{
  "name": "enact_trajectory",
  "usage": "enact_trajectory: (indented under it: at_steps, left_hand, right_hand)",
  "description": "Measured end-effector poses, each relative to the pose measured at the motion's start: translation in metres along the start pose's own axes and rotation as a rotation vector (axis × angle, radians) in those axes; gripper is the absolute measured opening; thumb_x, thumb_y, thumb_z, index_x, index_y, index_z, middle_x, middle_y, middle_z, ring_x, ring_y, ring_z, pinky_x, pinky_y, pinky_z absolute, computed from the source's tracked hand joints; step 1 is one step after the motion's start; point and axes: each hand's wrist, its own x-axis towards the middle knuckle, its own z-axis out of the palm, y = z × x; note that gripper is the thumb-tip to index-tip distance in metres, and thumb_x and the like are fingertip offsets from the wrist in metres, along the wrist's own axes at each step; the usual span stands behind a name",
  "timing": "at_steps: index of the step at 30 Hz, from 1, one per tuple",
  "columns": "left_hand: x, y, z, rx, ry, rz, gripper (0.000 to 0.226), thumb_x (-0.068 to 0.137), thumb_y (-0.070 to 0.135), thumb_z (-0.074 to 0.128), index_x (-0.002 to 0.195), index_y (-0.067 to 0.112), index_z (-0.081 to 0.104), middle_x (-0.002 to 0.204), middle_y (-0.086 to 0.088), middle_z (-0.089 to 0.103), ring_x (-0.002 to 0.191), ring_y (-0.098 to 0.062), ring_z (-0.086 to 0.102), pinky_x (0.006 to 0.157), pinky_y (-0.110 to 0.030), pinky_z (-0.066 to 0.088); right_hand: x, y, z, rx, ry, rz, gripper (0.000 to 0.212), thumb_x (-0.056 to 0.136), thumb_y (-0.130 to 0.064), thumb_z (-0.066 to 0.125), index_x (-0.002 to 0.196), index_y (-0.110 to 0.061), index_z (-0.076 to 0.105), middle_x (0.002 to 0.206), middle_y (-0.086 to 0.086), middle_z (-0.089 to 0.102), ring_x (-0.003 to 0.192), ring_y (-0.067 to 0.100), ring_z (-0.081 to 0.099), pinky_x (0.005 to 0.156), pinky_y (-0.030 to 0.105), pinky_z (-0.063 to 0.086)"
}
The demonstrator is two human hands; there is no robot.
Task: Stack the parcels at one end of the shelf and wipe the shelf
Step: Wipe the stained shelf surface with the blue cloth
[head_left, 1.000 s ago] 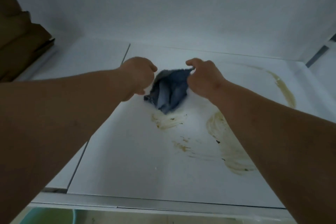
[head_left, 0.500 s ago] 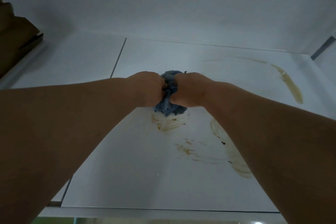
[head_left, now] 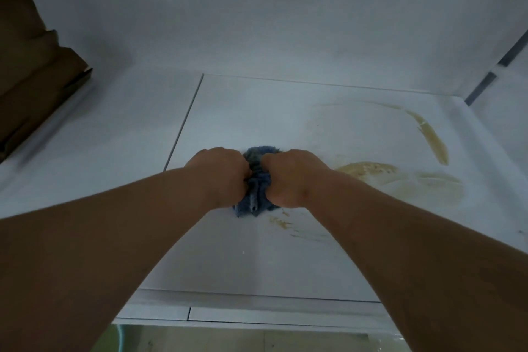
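Note:
A bunched blue cloth [head_left: 258,180] sits on the white shelf [head_left: 257,111], squeezed between both fists. My left hand [head_left: 221,173] grips its left side and my right hand [head_left: 288,177] grips its right side, knuckles almost touching. Most of the cloth is hidden by the hands. Brown parcels [head_left: 31,66] are stacked at the shelf's far left end. Yellow-brown smears mark the shelf: a wide patch [head_left: 400,180] right of my right hand, a long streak [head_left: 431,137] further back right, and small flecks [head_left: 283,223] just in front of the cloth.
A seam [head_left: 185,123] divides the shelf into a left and right panel. The white back wall [head_left: 271,23] rises behind. A metal upright [head_left: 500,66] stands at the right end. The shelf's front edge [head_left: 257,308] runs below my forearms.
A second ago my hands held the cloth spread apart; they have come together and bunched it into a wad. The view has shifted, showing more of the parcels at left.

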Motion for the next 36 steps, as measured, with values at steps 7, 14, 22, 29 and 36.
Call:
enact_trajectory:
  at_steps: [7,14,22,29,36]
  left_hand:
    - [-0.043,0.020,0.010,0.027,-0.022,0.016,0.018,0.092,0.022,0.046,0.074,0.020,0.047,0.065,0.007,0.037,0.078,-0.016,0.044,0.072,-0.029,0.041]
    - [-0.071,0.017,-0.009,-0.215,0.000,-0.072,0.020,0.091,0.014,0.051,0.093,0.009,0.070,0.090,-0.004,0.065,0.093,-0.022,0.064,0.084,-0.034,0.055]
    - [-0.061,0.001,-0.008,-0.276,0.052,-0.063,0.022,0.091,0.024,0.054,0.109,0.016,0.065,0.112,-0.005,0.066,0.102,-0.024,0.062,0.089,-0.036,0.051]
    - [-0.052,0.004,0.013,-0.168,0.021,-0.019,0.017,0.089,0.031,0.055,0.082,0.017,0.061,0.092,-0.004,0.064,0.086,-0.021,0.061,0.069,-0.029,0.045]
    - [-0.071,0.015,0.020,-0.135,-0.003,-0.026,0.016,0.084,0.026,0.061,0.091,0.015,0.069,0.099,-0.003,0.066,0.088,-0.019,0.063,0.068,-0.028,0.045]
  right_hand:
    - [-0.036,-0.020,0.004,-0.114,-0.009,-0.075,0.022,0.088,-0.024,0.053,0.109,-0.020,0.059,0.107,0.002,0.065,0.096,0.023,0.060,0.071,0.030,0.040]
    - [-0.056,-0.016,-0.018,0.212,-0.079,-0.002,0.029,0.085,-0.011,0.056,0.111,-0.010,0.069,0.112,0.008,0.065,0.100,0.025,0.060,0.076,0.028,0.045]
    - [-0.027,-0.028,0.005,0.123,0.002,0.038,0.040,0.071,-0.033,0.062,0.111,-0.026,0.061,0.111,0.002,0.060,0.104,0.026,0.058,0.088,0.041,0.051]
    - [-0.019,-0.022,0.011,-0.003,-0.023,-0.004,0.022,0.085,-0.037,0.058,0.103,-0.030,0.068,0.105,-0.001,0.060,0.093,0.024,0.061,0.081,0.039,0.055]
    - [-0.043,-0.031,0.028,-0.026,-0.029,-0.033,0.017,0.082,-0.039,0.058,0.092,-0.027,0.064,0.089,-0.002,0.042,0.080,0.020,0.050,0.068,0.034,0.049]
